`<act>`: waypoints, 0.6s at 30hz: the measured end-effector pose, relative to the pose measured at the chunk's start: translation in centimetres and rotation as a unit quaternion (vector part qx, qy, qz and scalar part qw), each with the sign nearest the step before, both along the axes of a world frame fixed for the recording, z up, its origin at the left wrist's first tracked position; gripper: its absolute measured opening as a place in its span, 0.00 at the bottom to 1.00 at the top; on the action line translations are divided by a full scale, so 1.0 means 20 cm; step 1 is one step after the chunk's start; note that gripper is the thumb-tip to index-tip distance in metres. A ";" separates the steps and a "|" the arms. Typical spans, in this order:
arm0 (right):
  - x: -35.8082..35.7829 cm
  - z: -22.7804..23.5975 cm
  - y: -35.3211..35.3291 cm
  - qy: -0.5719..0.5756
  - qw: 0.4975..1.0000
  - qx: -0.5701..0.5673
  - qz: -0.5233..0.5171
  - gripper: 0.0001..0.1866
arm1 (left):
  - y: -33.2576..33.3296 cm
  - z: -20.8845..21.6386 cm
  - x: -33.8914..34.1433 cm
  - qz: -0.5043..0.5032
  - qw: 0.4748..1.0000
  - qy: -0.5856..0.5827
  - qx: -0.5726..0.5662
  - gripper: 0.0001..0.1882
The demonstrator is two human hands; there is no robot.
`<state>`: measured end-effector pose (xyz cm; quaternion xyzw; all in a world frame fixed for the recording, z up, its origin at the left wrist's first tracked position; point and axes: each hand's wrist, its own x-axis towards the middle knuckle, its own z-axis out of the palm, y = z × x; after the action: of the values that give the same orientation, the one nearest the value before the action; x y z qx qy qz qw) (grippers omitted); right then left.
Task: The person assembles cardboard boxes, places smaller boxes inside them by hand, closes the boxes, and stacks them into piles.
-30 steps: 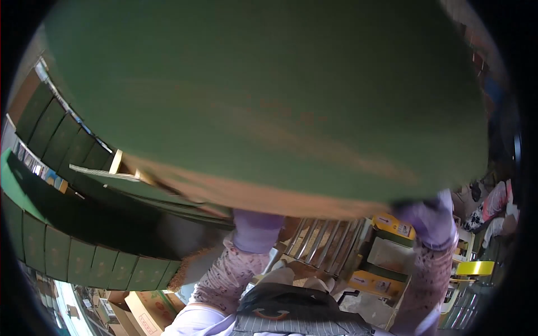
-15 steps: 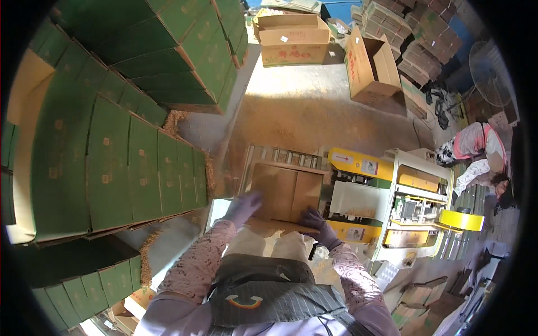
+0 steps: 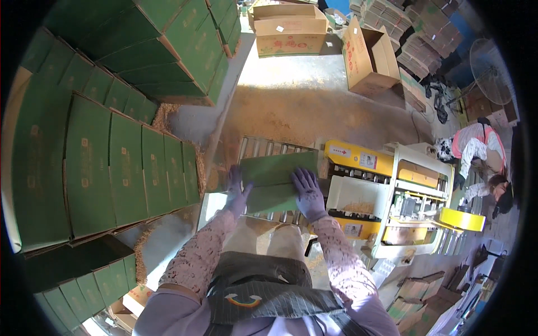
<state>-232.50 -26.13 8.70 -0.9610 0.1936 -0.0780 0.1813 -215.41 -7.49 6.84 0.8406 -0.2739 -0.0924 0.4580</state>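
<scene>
In front of me a green cardboard box (image 3: 272, 173) rests on the roller conveyor (image 3: 263, 147), its two top flaps folded down to a seam across the middle. My left hand (image 3: 236, 193), in a purple glove, is against the box's left side with its fingers stretched out and thumb apart. Over the right end, my right hand (image 3: 308, 193), gloved alike, lies flat with fingers spread on the flaps. To the right of the box stands a yellow and white box-taping machine (image 3: 358, 193) with a roll of yellow tape (image 3: 462, 219).
Stacked green boxes (image 3: 84, 162) fill the left side. Two open brown cartons, one upright (image 3: 291, 45) and one tilted (image 3: 364, 61), stand on the far floor. Another person (image 3: 476, 148) bends beyond the machine at right, near a standing fan (image 3: 490, 70).
The brown inner flaps on the box are now covered by green outer flaps. My hands have shifted from its near edge to its left side and right top.
</scene>
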 end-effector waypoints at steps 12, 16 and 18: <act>0.94 1.97 0.61 -0.443 0.827 0.170 0.301 0.38 | 0.06 1.09 -0.04 -0.166 0.872 0.340 -0.310 0.19; 1.03 2.41 0.92 -0.315 0.845 0.042 0.431 0.25 | 0.27 1.60 0.14 -0.126 0.867 0.237 -0.421 0.18; 0.90 2.38 0.79 -0.323 0.842 0.097 0.421 0.18 | 0.30 1.76 0.17 -0.107 0.862 0.192 -0.456 0.18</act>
<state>-214.54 -10.26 56.25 -0.8478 -0.2931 -0.2812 0.3410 -212.03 -1.51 42.01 0.4686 -0.2805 -0.1651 0.8212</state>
